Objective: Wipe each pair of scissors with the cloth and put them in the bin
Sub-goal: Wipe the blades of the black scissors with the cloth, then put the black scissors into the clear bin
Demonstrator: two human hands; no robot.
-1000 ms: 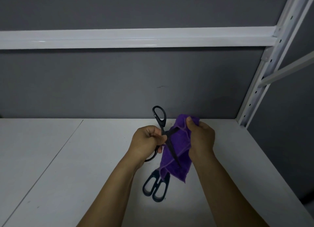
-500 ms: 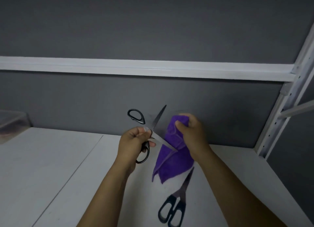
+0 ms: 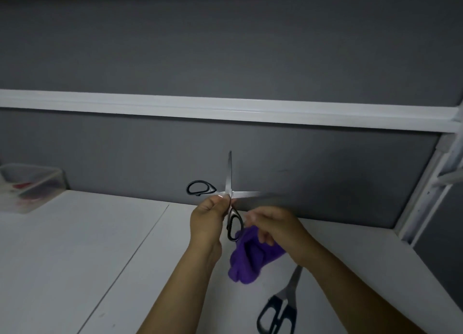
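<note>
My left hand [image 3: 208,217] pinches a pair of black-handled scissors [image 3: 229,181] at the pivot, held up above the white shelf. Its blades are spread wide, one pointing straight up, the other pointing right. My right hand [image 3: 273,226], just to the right and lower, grips the purple cloth [image 3: 246,258], which hangs bunched below the scissors and apart from the blades. A second black-handled pair of scissors [image 3: 280,308] lies closed on the shelf at the lower right. The clear plastic bin [image 3: 32,183] stands at the far left against the wall, with red things inside.
The white shelf surface [image 3: 87,246] has a seam running diagonally left of my arms. A grey back wall and a white crossbeam [image 3: 225,110] are behind. A white upright post [image 3: 431,196] stands at the right corner.
The scissors' blades have spread wider, one now upright and one level. My right hand has dropped with the cloth, off the blade. The view has swung left, showing more of the bin.
</note>
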